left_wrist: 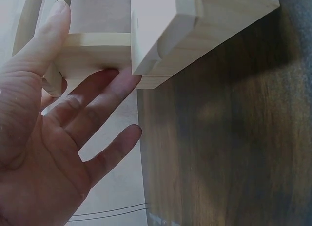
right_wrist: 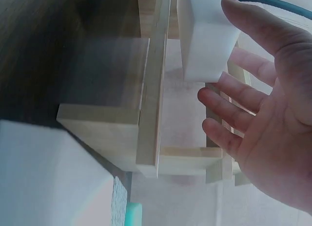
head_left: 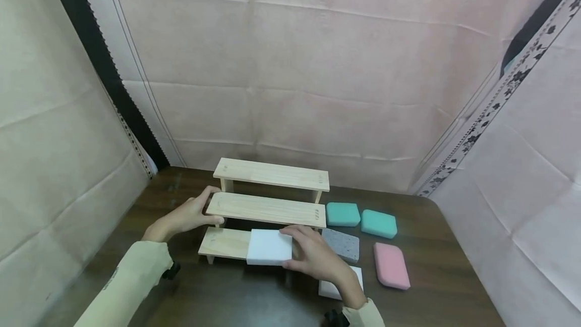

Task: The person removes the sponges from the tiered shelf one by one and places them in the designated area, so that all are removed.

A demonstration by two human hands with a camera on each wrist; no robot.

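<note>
A pale wooden stand with three stepped shelves [head_left: 268, 207] is on the table. My left hand [head_left: 188, 216] grips the left end of its middle shelf, thumb at the front edge and fingers toward the back; the left wrist view shows the fingertips at the wood [left_wrist: 97, 55]. In my right hand [head_left: 313, 254] a square white block [head_left: 269, 246] is pinched by its right side, thumb at the near corner and fingers at the far one. The block [right_wrist: 207, 41] overlaps the right half of the lowest shelf [head_left: 229, 242], close over it.
Right of the stand lie two teal blocks [head_left: 342, 214], a speckled grey block [head_left: 341, 245] and a pink block [head_left: 392, 265]. Another white block [head_left: 329, 289] is partly hidden beneath my right forearm. Pale cloth [head_left: 308, 85] hangs behind and beside the dark wooden table [head_left: 436, 246].
</note>
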